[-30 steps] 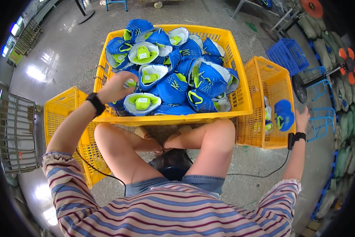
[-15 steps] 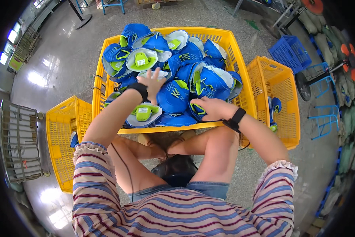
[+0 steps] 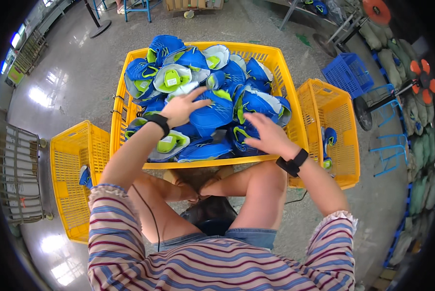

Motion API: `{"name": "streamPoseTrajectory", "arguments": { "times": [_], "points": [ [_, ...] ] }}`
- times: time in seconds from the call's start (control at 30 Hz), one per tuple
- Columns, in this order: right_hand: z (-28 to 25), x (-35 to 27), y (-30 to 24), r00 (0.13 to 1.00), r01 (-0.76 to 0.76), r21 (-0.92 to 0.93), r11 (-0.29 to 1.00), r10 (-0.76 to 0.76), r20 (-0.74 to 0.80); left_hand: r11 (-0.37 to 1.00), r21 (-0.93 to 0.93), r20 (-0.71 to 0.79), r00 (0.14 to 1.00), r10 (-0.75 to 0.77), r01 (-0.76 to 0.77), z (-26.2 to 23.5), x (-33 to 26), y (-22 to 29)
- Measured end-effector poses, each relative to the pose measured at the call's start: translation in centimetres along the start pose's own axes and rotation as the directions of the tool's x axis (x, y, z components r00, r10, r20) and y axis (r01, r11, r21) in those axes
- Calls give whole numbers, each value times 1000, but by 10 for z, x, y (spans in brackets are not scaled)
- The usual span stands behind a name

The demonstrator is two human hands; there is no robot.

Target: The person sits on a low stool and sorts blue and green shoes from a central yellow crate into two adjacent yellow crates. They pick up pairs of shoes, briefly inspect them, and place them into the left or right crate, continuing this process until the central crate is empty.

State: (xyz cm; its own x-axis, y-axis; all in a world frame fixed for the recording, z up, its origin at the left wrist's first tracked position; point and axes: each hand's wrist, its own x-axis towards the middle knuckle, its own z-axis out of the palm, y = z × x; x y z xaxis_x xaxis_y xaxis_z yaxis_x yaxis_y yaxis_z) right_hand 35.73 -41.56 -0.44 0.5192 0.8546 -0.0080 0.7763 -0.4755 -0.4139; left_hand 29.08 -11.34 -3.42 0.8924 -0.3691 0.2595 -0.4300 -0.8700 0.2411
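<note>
My left hand (image 3: 181, 109) is at a blue shoe upper (image 3: 211, 115) with a lime-green lining, near the middle of the pile. Two of its fingers stretch over the upper's left side; the thumb is hidden, and the hand appears to grip that edge. To the right, my right hand (image 3: 268, 135) hovers palm down over the front of the heap. Its fingers are apart and nothing shows in them. Beneath and around both hands lie several more blue, white-lined uppers, among them one with a lime tongue (image 3: 173, 79), heaped in a yellow slatted crate (image 3: 203, 164).
Yellow crates flank the heap, a left one (image 3: 64, 182) and a right one (image 3: 346, 140), each with a few blue pieces inside. Behind the right one are a blue crate (image 3: 349, 73) and a fan with orange blades (image 3: 424, 82). A metal cart (image 3: 23, 169) stands far left.
My left hand has moved onto the blue upper, which has shifted and tilted slightly away from me. My right hand has lifted off the front uppers and its fingers have spread.
</note>
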Motion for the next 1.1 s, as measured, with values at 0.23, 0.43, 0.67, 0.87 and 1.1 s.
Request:
{"name": "streamPoseTrajectory", "arguments": {
  "times": [0.23,0.43,0.67,0.87,1.1],
  "points": [
    [-23,50,-38,964,-58,948,314,264,-28,797,373,-163,812,561,-475,-86,23,45],
    [-3,47,-77,956,68,981,-184,293,-11,927,-376,-487,848,-211,15,-51,-3,44],
    [5,11,-82,876,269,598,755,66,-477,-632,-762,167,900,-403,-142,-59,-40,104],
    [33,-1,-98,896,260,575,776,29,-444,-331,-939,176,702,-690,-90,-40,-41,105],
    [34,24,-65,761,173,901,398,526,-379,155,-983,-40,715,-698,97,-37,-30,53]
  ]
}}
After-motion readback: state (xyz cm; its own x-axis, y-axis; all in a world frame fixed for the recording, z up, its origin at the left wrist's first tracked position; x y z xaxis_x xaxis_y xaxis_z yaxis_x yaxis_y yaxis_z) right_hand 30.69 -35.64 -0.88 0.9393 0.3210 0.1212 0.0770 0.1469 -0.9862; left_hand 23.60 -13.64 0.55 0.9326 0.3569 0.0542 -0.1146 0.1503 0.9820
